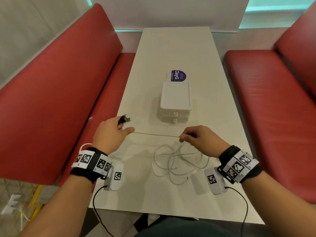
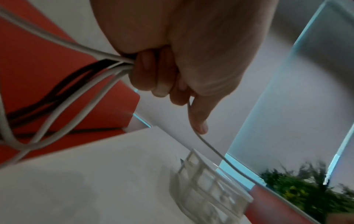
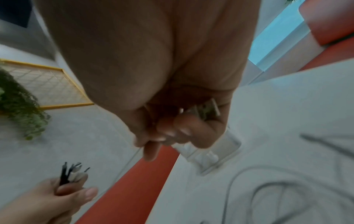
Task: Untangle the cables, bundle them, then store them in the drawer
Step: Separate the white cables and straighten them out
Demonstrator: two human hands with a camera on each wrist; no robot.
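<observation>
White and black cable ends (image 1: 124, 119) bristle from the left hand (image 1: 112, 132), whose fingers (image 2: 151, 72) are clenched round several gathered cables over the desk's left edge. One thin white strand (image 1: 153, 134) runs taut across to the right hand (image 1: 199, 136), which pinches it between thumb and fingertips; a plug looks tucked in that palm, though blur leaves this uncertain. Below it, loose white loops (image 1: 177, 163) lie crossed on the desk (image 1: 171, 199). The small white drawer unit (image 1: 175, 103), both drawers closed, stands farther off. The untangling would likely go best by keeping the strand taut and lifting it clear of the loops slowly, so that no crossing tightens into a knot.
</observation>
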